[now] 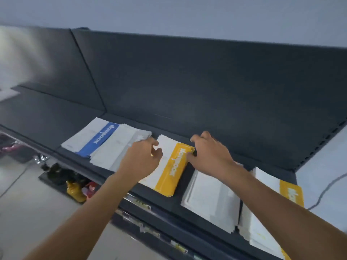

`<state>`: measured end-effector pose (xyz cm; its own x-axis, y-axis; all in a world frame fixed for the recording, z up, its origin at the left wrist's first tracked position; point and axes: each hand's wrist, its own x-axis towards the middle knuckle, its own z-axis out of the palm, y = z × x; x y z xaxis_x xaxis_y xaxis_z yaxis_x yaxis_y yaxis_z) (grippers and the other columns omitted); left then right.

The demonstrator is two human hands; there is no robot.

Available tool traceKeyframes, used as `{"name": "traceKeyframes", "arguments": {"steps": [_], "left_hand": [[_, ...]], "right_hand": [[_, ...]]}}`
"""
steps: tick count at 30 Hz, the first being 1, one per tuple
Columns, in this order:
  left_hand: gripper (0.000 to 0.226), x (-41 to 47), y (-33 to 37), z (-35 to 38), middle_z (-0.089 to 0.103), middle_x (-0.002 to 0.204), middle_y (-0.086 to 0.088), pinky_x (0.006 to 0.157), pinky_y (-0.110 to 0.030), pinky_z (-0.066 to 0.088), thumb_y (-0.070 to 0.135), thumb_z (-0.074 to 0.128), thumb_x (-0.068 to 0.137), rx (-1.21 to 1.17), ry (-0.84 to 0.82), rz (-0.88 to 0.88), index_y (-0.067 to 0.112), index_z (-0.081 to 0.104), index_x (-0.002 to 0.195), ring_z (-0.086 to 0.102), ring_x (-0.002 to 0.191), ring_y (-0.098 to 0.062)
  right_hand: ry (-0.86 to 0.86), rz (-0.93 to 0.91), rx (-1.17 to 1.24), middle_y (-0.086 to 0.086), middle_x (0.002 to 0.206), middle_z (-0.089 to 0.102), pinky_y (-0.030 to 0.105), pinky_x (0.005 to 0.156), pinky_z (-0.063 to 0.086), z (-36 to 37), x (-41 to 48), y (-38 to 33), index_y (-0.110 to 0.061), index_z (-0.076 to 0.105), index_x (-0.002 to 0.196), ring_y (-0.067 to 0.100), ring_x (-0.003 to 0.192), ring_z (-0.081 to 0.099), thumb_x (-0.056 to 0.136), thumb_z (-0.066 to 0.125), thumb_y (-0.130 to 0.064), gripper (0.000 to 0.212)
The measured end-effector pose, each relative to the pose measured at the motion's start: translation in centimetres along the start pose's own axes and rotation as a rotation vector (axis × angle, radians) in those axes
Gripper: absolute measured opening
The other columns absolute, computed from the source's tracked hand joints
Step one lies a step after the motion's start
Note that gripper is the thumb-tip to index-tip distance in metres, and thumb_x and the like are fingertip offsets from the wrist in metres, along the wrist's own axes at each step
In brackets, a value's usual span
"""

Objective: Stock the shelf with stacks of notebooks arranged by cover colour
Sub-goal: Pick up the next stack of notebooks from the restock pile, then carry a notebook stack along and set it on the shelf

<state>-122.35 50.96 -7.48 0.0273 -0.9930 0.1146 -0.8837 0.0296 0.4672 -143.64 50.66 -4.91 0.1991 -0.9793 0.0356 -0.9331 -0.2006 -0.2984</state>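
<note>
On the dark grey metal shelf (pixel 185 175), backed by a matching dark panel (pixel 187 81) with a pale wall (pixel 169 12) above and light floor (pixel 28 203) down left, sits the stack of white notebooks with a yellow band (pixel 173 169). Its long axis runs front to back, leaning a bit right, with the band along its right side. The left hand (pixel 142 158) curls onto its left edge, and the right hand (pixel 208 152) hooks its fingers over the far right corner. A blue-banded stack (pixel 97 139) and a plain white stack (pixel 116 147) are on the left. Another white stack (pixel 212 196) and a second yellow-banded stack (pixel 262 212) are on the right.
</note>
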Motion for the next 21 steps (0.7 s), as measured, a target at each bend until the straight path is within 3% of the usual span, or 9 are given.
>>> {"name": "traceKeyframes", "arguments": {"steps": [4, 8, 12, 16, 21], "left_hand": [[0.03, 0.2, -7.7, -4.8, 0.065, 0.096, 0.011, 0.072, -0.032, 0.053, 0.038, 0.055, 0.098, -0.02, 0.005, -0.069, 0.024, 0.061, 0.123, 0.062, 0.08, -0.012], [0.031, 0.0, -16.1, -9.7, 0.066, 0.1, 0.009, 0.079, -0.035, 0.055, 0.037, 0.053, 0.097, -0.001, 0.04, -0.12, 0.023, 0.061, 0.124, 0.064, 0.085, -0.017], [0.032, 0.2, -23.8, -13.6, 0.069, 0.102, 0.007, 0.083, -0.041, 0.056, 0.035, 0.052, 0.096, 0.007, 0.039, -0.157, 0.022, 0.059, 0.125, 0.065, 0.092, -0.021], [0.032, 0.3, -30.1, -16.5, 0.067, 0.099, 0.009, 0.084, -0.041, 0.056, 0.036, 0.049, 0.096, 0.019, 0.069, -0.192, 0.022, 0.058, 0.123, 0.064, 0.093, -0.021], [0.033, 0.6, -36.5, -19.4, 0.068, 0.11, 0.0, 0.085, -0.042, 0.055, 0.034, 0.044, 0.098, 0.013, 0.091, -0.22, 0.018, 0.059, 0.122, 0.065, 0.097, -0.024]], "right_hand": [[-0.008, -0.102, -0.008, 0.004, 0.127, 0.046, 0.04, 0.079, 0.049, 2.8, 3.4, -9.2, -0.018, 0.052, 0.126, 0.03, 0.106, 0.058, 0.098, 0.052, -0.042, 0.036], [-0.051, -0.182, 0.002, 0.002, 0.134, 0.046, 0.039, 0.086, 0.049, 6.2, 6.7, -19.3, -0.022, 0.051, 0.133, 0.027, 0.115, 0.057, 0.098, 0.052, -0.043, 0.04], [-0.045, -0.242, 0.022, -0.002, 0.128, 0.047, 0.035, 0.077, 0.047, 9.5, 9.5, -27.9, -0.022, 0.052, 0.127, 0.022, 0.105, 0.06, 0.098, 0.052, -0.041, 0.034], [-0.069, -0.259, 0.023, -0.002, 0.133, 0.046, 0.037, 0.079, 0.05, 12.2, 11.4, -34.2, -0.022, 0.051, 0.132, 0.022, 0.1, 0.061, 0.098, 0.051, -0.039, 0.038], [-0.105, -0.291, 0.026, -0.002, 0.124, 0.049, 0.038, 0.079, 0.05, 14.5, 13.6, -40.6, -0.023, 0.053, 0.124, 0.023, 0.106, 0.059, 0.097, 0.051, -0.041, 0.033]]}}
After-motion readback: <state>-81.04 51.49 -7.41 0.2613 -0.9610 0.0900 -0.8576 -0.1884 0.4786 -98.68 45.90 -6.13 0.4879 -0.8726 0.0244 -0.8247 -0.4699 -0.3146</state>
